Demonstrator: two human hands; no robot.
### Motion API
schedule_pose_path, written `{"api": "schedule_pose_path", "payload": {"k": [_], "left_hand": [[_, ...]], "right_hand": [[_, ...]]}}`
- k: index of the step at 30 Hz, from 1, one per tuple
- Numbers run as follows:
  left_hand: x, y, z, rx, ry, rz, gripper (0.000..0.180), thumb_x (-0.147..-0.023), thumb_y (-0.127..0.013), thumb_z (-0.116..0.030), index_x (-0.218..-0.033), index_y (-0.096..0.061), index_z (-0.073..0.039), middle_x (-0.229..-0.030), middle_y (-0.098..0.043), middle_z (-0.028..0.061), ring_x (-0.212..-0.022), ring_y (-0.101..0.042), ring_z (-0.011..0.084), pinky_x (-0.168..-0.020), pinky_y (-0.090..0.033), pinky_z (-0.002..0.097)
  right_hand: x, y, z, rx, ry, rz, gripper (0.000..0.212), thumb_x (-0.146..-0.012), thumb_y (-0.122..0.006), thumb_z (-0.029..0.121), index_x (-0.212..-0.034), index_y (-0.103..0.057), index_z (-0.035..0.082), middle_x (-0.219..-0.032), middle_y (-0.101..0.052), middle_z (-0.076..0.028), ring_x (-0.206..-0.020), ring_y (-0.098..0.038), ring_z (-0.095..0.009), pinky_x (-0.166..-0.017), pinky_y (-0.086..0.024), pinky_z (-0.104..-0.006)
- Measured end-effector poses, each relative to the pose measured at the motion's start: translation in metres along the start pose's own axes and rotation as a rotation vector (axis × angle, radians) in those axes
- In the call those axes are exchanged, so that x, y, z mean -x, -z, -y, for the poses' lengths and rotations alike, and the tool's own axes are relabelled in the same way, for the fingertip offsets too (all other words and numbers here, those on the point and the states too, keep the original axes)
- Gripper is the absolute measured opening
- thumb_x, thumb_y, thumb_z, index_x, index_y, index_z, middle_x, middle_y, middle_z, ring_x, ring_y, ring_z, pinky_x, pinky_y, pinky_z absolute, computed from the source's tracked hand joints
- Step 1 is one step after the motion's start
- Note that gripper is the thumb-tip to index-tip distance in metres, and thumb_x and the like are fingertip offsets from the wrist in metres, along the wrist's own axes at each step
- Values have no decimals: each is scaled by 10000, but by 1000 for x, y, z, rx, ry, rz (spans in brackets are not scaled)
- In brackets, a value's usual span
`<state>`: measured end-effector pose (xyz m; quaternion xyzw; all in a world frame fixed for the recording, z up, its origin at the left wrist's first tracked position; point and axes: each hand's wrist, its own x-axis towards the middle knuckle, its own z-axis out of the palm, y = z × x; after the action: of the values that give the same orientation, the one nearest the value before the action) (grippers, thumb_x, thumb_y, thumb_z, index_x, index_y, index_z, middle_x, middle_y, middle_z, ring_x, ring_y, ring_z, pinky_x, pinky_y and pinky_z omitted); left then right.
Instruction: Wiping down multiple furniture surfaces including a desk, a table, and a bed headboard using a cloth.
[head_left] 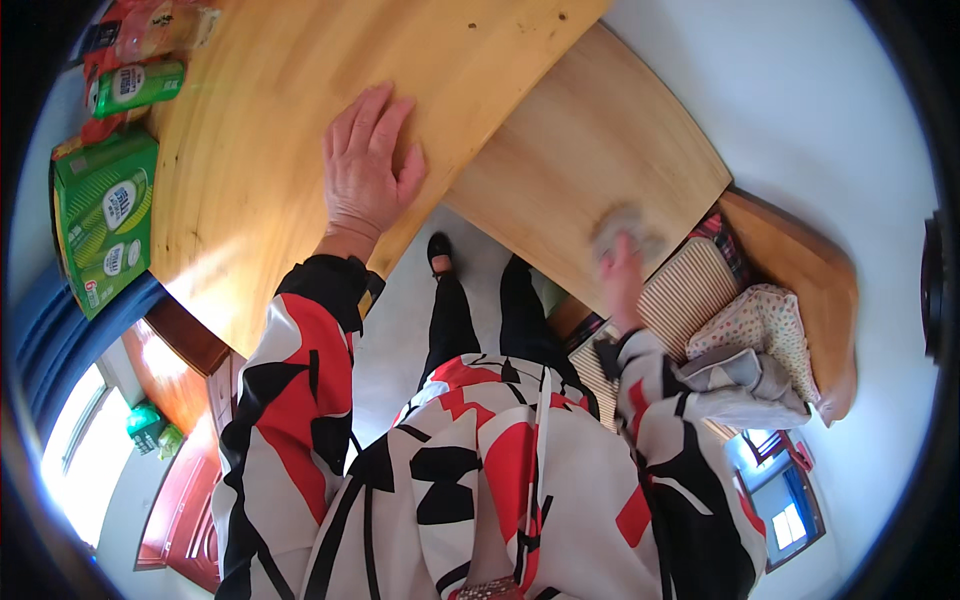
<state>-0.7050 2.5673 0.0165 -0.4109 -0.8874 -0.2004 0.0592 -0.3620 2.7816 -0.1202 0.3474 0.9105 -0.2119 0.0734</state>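
My left hand (pixel 370 160) lies palm down on the yellowish wooden table (pixel 270 130), fingers stretched out and thumb apart, holding nothing. On the right, my right hand (pixel 622 268) is closed on a greyish cloth (pixel 630 228), which it presses against the lighter wooden panel (pixel 570 150). Both that hand and the cloth are smeared by motion, so the single fingers do not show clearly. The panel adjoins the table's right edge and runs toward the wall.
Along the table's left side stand a green box (pixel 105 210), a green pack (pixel 138 87) and red packaging (pixel 160 35). At the right is a wooden seat (pixel 800 270) with a striped cushion (pixel 690 285), a dotted cushion (pixel 765 325) and grey cloth (pixel 740 375).
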Motion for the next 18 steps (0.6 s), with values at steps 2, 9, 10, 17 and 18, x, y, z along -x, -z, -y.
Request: {"api": "schedule_pose_path", "payload": {"k": [2, 9, 10, 17, 18], "left_hand": [[0, -4, -1, 3, -6, 24, 470, -760, -607, -162, -1222, -537, -114, -1332, -487, 101, -1191, -465, 315, -998, -356, 439], [-6, -6, -4, 32, -25, -10, 446, -742, -609, -184, -1182, -562, -122, -1304, -503, 87, -1187, -468, 300, -999, -358, 440], [-7, -7, -5, 32, -21, -9, 446, -742, -606, -184, -1181, -563, -121, -1304, -503, 88, -1188, -467, 301, -999, -357, 440], [0, 2, 3, -4, -10, 8, 468, -757, -585, -153, -1220, -540, -102, -1328, -493, 108, -1204, -457, 316, -1018, -338, 425], [2, -1, 2, -2, -6, 0, 468, -757, -585, -153, -1220, -540, -102, -1328, -493, 108, -1204, -457, 316, -1018, -338, 425]], "right_hand": [[13, 2, 12, 43, 16, 140, 474, -836, -549, 142, -1283, -451, 19, -1243, -492, -301, -1095, -508, -457, -905, -441, -502], [-176, 63, -16, 47, -121, -123, 417, -851, -509, 126, -1254, -471, 27, -951, -605, -262, -894, -581, -422, -710, -477, -516], [-189, 68, -23, 46, -93, -172, 410, -853, -501, 122, -1251, -477, 27, -970, -605, -257, -899, -579, -420, -725, -474, -508], [-9, -4, -2, 52, -64, 81, 528, -845, -548, 126, -1345, -401, 45, -1195, -524, -259, -1020, -536, -421, -855, -459, -471], [30, -5, -4, 69, -58, 116, 537, -846, -550, 149, -1350, -384, 59, -1147, -533, -284, -975, -554, -438, -812, -469, -499]]}}
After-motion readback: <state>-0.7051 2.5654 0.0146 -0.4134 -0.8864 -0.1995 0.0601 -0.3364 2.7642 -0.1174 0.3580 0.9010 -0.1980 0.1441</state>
